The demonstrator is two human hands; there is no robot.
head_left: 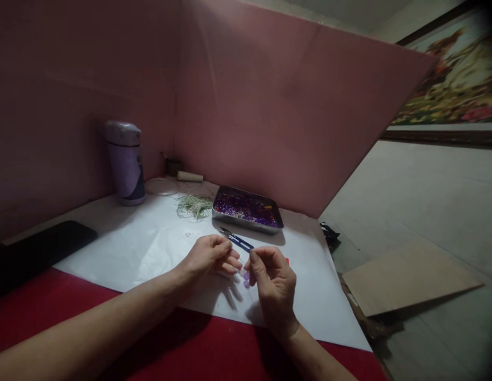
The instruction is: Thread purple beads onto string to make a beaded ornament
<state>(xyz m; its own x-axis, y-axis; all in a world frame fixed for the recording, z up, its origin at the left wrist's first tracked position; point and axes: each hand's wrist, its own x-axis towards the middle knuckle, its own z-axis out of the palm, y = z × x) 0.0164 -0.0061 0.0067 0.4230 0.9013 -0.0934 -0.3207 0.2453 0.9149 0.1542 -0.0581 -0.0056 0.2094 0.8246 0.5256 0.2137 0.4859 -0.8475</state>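
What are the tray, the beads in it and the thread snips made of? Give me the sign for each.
Tray: probably metal, smooth; its outer wall is silvery grey with a soft sheen.
Beads: glossy, translucent-looking purple; plastic or glass, I can't tell which.
Thread snips: blue handles, perhaps painted metal or plastic; the slim, dark pointed blades suggest steel.

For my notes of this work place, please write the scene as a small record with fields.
Left hand: thumb and forefinger close together; anything between them too small to tell
Right hand: fingers curled beside pale purple beads; grip unclear
Just beyond hands: blue snips
Behind snips: metal tray holding mostly purple beads
Left of tray: tangled pale green thread
Farther left: lilac bottle, upright
Surface: white sheet
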